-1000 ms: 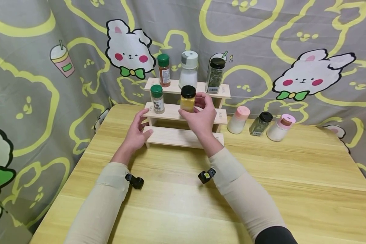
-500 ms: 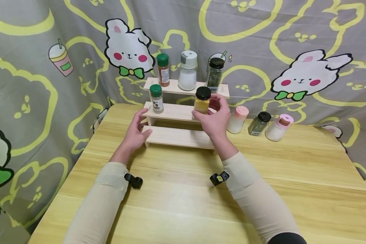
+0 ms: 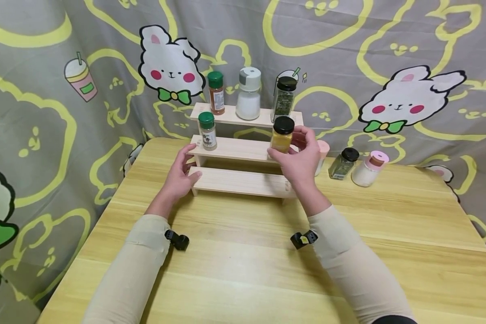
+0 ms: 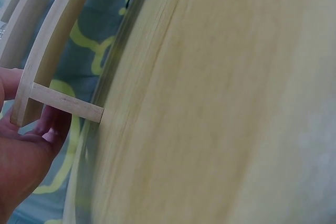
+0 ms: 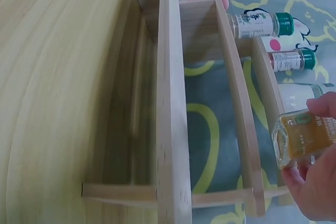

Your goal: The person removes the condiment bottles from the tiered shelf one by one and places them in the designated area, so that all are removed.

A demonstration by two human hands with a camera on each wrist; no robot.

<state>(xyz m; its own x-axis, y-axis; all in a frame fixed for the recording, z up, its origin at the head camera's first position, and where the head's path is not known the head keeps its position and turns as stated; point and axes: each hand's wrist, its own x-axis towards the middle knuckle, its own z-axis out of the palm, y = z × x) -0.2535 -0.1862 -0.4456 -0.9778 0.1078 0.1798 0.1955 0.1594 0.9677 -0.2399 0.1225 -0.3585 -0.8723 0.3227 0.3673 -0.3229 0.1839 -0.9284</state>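
Observation:
My right hand (image 3: 292,152) grips a yellow spice jar with a black lid (image 3: 282,135) just above the right end of the middle step of a wooden three-step rack (image 3: 235,181). In the right wrist view the yellow spice jar (image 5: 307,137) lies between the thumb and the fingers (image 5: 315,195). My left hand (image 3: 179,173) rests against the rack's left end, with the thumb on the lowest step; the left hand (image 4: 26,153) shows next to the rack's side strip (image 4: 65,104). A green-lidded jar (image 3: 207,130) stands on the middle step.
The top step carries a red spice jar (image 3: 216,93), a white jar (image 3: 249,93) and a dark herb jar (image 3: 285,96). Right of the rack on the yellow table (image 3: 247,270) stand a pink-lidded jar (image 3: 323,150), a herb jar (image 3: 342,164) and another pink-lidded jar (image 3: 368,168). A patterned curtain hangs behind.
My right hand has carried the yellow jar to the right, from the middle of the middle step to its right end. The left hand has stayed on the rack.

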